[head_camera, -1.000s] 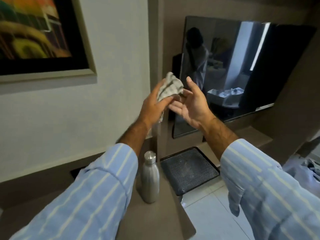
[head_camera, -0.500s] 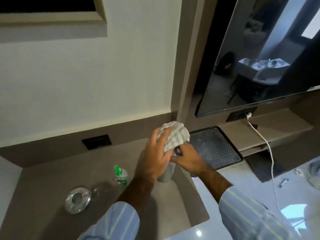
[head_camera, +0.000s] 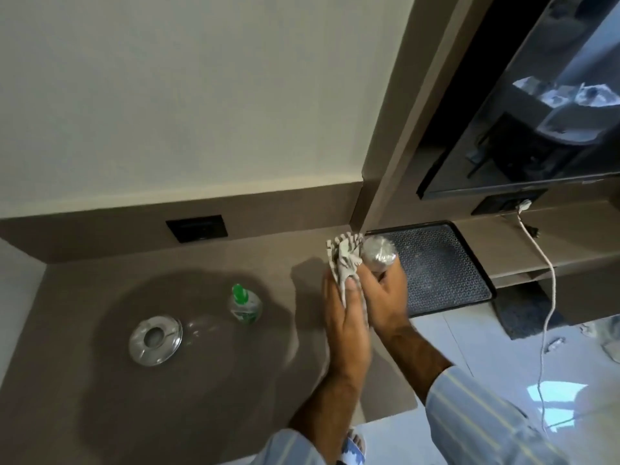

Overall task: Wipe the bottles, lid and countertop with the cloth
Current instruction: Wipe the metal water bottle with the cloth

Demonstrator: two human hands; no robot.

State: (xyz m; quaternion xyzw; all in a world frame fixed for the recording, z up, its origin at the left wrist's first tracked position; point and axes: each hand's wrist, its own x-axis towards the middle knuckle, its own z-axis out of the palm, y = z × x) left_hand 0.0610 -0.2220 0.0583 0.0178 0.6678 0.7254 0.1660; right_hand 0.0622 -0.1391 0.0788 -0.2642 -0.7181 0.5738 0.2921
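Note:
A steel bottle (head_camera: 379, 255) stands near the right end of the brown countertop (head_camera: 201, 391); only its cap and neck show. My right hand (head_camera: 389, 297) is wrapped around its body. My left hand (head_camera: 345, 323) presses a striped grey cloth (head_camera: 344, 260) against the bottle's left side. A small clear bottle with a green cap (head_camera: 244, 303) stands further left on the countertop. A round glass lid with a metal rim (head_camera: 155, 339) lies flat to its left.
A dark perforated tray (head_camera: 443, 266) lies right of the countertop on a lower shelf. A TV (head_camera: 523, 105) hangs above it. A white cable (head_camera: 550, 297) drops from a socket to the tiled floor. A black socket plate (head_camera: 197, 228) sits in the backsplash.
Both hands came down from in front of the TV to the steel bottle. My right hand took hold of it and the cloth slid from its cap to its side. The view tilted down.

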